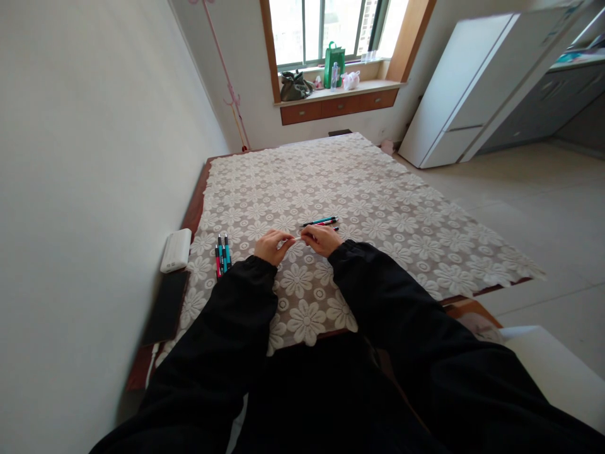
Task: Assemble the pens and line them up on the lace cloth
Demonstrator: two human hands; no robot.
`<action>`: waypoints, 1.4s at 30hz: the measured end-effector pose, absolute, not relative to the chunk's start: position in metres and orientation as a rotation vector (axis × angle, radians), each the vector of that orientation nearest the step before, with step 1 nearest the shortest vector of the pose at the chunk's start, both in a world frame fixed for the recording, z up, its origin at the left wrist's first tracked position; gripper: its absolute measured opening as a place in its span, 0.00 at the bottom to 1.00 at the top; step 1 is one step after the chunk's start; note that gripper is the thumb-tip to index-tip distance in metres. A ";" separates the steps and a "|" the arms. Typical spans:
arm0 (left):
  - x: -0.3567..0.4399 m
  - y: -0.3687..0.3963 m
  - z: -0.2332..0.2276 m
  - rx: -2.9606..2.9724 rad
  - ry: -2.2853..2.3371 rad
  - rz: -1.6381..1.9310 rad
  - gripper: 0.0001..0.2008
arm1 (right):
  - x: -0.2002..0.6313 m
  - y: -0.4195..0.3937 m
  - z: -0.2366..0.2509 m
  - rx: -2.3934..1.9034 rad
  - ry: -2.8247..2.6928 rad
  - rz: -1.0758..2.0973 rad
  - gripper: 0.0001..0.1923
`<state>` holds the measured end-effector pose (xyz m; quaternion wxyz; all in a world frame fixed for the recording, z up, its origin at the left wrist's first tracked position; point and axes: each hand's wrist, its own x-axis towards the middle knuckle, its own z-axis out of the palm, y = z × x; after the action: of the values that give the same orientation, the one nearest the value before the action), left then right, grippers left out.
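Pinching a thin pale pen part (pixel 297 239) between both hands above the lace-covered surface (pixel 378 208).

Left hand (pixel 273 246) and right hand (pixel 322 239) meet at the middle of the view, fingertips closed on opposite ends of the slim, light-coloured piece, which spans the small gap between the two grips; what it is exactly is too small to tell. Black, loose sleeves cover both arms. At 12 o'clock from the right hand, just beyond it, lies a small bundle of slender pens (pixel 321 221) with black, teal and red barrels. At 9 o'clock from the left hand, nearby, a second cluster of pens (pixel 222 253) lies lengthwise. The cloth is cream lace with a raised daisy pattern. Farther toward 9 o'clock sit a white rounded rectangular box (pixel 176 250) and a flat dark slab (pixel 167 307).
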<state>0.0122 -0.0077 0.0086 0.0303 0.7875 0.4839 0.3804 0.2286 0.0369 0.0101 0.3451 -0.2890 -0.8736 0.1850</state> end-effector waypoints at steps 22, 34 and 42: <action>0.012 -0.009 0.010 2.437 1.480 1.135 0.12 | 0.227 0.037 0.007 -0.713 -2.264 0.502 0.04; 0.013 -0.010 0.009 2.431 1.420 1.190 0.08 | 0.228 0.035 0.010 -0.735 -2.324 0.525 0.10; 0.015 -0.015 0.010 2.416 1.390 1.176 0.06 | 0.228 0.033 0.004 -0.715 -2.354 0.477 0.11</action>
<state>0.0148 -0.0154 0.0101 0.0581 0.7974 0.4586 0.3880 0.2278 0.0333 0.0038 0.3124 -0.2711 -0.8923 0.1807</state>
